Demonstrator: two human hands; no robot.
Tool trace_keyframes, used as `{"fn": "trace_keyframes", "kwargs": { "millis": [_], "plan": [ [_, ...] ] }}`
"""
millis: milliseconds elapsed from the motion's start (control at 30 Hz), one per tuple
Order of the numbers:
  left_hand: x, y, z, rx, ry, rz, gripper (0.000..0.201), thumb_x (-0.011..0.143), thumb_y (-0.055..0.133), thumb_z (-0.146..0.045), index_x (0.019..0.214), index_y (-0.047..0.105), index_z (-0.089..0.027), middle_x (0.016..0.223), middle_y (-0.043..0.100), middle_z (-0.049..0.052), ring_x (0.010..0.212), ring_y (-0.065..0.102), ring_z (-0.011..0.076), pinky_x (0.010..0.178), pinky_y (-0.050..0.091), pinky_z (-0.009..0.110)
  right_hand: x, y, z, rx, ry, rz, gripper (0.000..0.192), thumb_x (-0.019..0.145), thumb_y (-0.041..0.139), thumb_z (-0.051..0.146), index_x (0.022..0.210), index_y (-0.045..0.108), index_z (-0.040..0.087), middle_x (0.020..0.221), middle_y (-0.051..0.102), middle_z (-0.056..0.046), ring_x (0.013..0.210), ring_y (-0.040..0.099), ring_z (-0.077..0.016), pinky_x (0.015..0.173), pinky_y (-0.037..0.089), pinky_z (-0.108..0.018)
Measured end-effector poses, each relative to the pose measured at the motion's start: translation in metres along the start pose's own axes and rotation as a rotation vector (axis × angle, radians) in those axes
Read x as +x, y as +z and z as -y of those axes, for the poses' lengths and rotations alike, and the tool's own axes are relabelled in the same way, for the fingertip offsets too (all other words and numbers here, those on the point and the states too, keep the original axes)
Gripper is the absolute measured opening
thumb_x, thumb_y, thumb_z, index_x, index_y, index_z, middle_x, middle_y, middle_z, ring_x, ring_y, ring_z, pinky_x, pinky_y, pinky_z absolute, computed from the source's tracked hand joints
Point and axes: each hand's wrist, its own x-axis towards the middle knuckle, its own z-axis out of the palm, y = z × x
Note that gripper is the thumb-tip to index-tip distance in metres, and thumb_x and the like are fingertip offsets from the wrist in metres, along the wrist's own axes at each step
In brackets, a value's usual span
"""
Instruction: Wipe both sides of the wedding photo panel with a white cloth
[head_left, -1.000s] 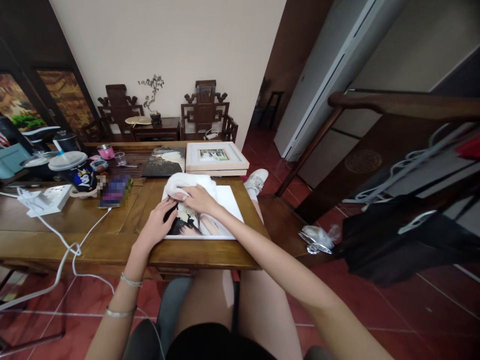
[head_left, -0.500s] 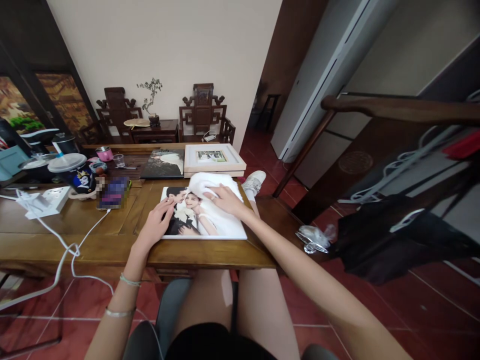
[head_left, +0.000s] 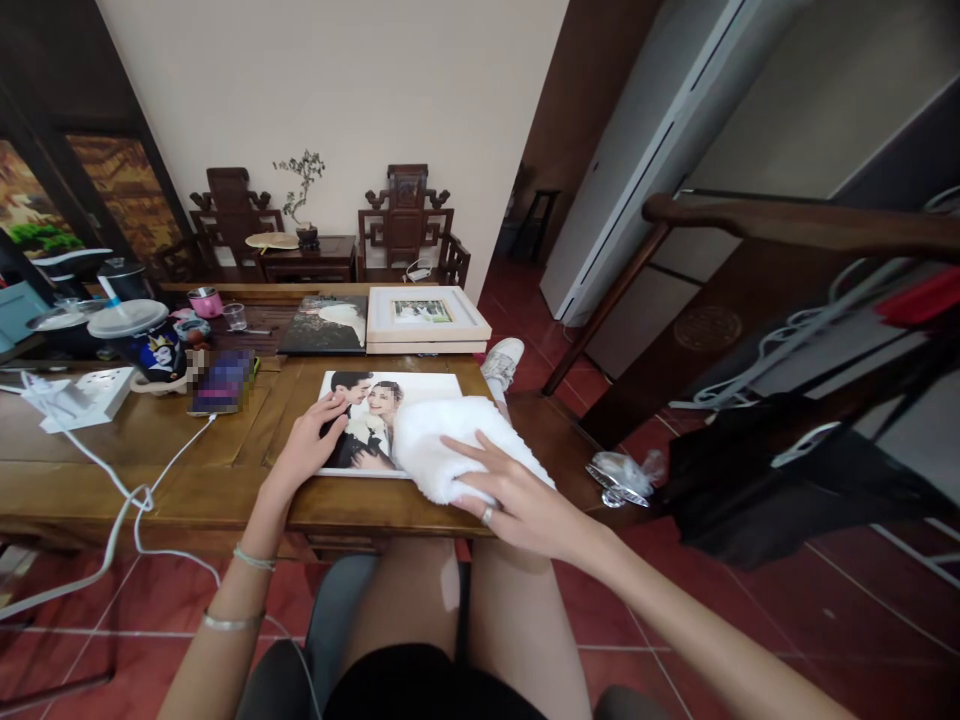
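left hand (head_left: 311, 445): flat on photo print (head_left: 352, 425), fingers apart, pinning it so it can't slide
right hand (head_left: 517, 505): spread open on white towel (head_left: 450, 450), pressing, not clenched

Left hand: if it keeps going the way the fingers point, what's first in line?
The left hand rests on the photo print, fingers pointing up and right across it. Straight on, it would likely meet the white towel under the right hand; depth is unclear.
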Motion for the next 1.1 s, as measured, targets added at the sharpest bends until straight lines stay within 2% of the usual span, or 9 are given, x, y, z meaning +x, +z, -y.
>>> {"fn": "trace_keyframes", "kwargs": {
  "millis": [100,200,367,533,600,700,800,933,1100],
  "plan": [
    [-0.001,0.0,-0.002,0.052,0.029,0.01,0.042,0.09,0.041,-0.037,0.121,0.06,-0.016,0.134,0.054,0.008,0.132,0.04,0.0207,0.111,0.029,0.041,0.006,-0.002,-0.002,0.016,-0.033,0.016,0.029,0.093,0.043,0.031,0.095,0.069,0.019,0.14,0.045,-0.011,0.131,0.039,-0.0259,0.112,0.022,-0.053],
    [-0.002,0.0,-0.001,0.086,0.058,0.029,0.042,0.09,0.041,-0.035,0.124,0.058,-0.016,0.136,0.051,0.009,0.132,0.039,0.0212,0.111,0.029,0.041,0.025,0.002,-0.02,-0.003,0.007,-0.042,0.03,0.093,0.042,0.032,0.102,0.067,0.018,0.138,0.048,-0.012,0.129,0.042,-0.0272,0.111,0.024,-0.052],
    [-0.003,0.001,0.002,0.087,0.063,0.018,0.043,0.09,0.042,-0.035,0.124,0.058,-0.013,0.135,0.052,0.011,0.131,0.041,0.0215,0.112,0.028,0.04,0.07,0.006,-0.057,0.012,0.085,-0.125,0.032,0.094,0.039,0.034,0.104,0.066,0.019,0.117,0.065,-0.008,0.115,0.054,-0.0281,0.109,0.025,-0.052],
    [-0.003,0.002,0.003,0.075,0.063,0.007,0.042,0.09,0.044,-0.034,0.123,0.058,-0.013,0.134,0.052,0.011,0.131,0.041,0.0221,0.111,0.029,0.041,0.097,0.01,-0.075,0.007,0.121,-0.17,0.031,0.095,0.038,0.034,0.098,0.066,0.021,0.106,0.07,-0.005,0.106,0.059,-0.0257,0.108,0.025,-0.05],
    [-0.003,0.001,0.002,0.072,0.06,0.009,0.041,0.09,0.044,-0.033,0.122,0.059,-0.013,0.134,0.053,0.011,0.13,0.042,0.0222,0.111,0.029,0.041,0.095,0.013,-0.073,-0.006,0.095,-0.194,0.029,0.094,0.04,0.032,0.096,0.067,0.021,0.109,0.069,-0.006,0.108,0.059,-0.0252,0.108,0.024,-0.049],
    [-0.003,0.001,0.001,0.065,0.064,0.003,0.041,0.09,0.044,-0.033,0.122,0.059,-0.012,0.134,0.053,0.012,0.13,0.042,0.0219,0.111,0.029,0.041,0.077,0.017,-0.061,-0.028,0.049,-0.212,0.027,0.093,0.043,0.03,0.098,0.067,0.02,0.121,0.063,-0.008,0.121,0.051,-0.0261,0.11,0.023,-0.051],
    [-0.003,0.001,-0.001,0.066,0.066,0.002,0.041,0.09,0.043,-0.033,0.122,0.058,-0.013,0.134,0.053,0.011,0.131,0.041,0.0215,0.111,0.029,0.041,0.051,0.017,-0.041,-0.042,0.03,-0.173,0.026,0.092,0.045,0.029,0.1,0.067,0.018,0.129,0.057,-0.013,0.128,0.043,-0.0272,0.111,0.022,-0.053],
    [-0.003,0.001,-0.002,0.07,0.073,0.012,0.041,0.091,0.041,-0.032,0.124,0.057,-0.014,0.135,0.052,0.01,0.132,0.039,0.0207,0.111,0.029,0.041,0.023,0.012,-0.018,-0.035,0.001,-0.092,0.028,0.092,0.044,0.03,0.097,0.068,0.016,0.136,0.049,-0.016,0.13,0.04,-0.0268,0.112,0.02,-0.054],
    [-0.003,0.0,-0.001,0.078,0.079,0.017,0.041,0.091,0.04,-0.031,0.124,0.056,-0.014,0.136,0.051,0.01,0.132,0.039,0.0204,0.111,0.029,0.04,0.023,0.008,-0.018,0.006,-0.008,-0.065,0.027,0.093,0.043,0.029,0.096,0.068,0.019,0.133,0.054,-0.011,0.132,0.038,-0.0249,0.112,0.021,-0.052]
  ]
}}
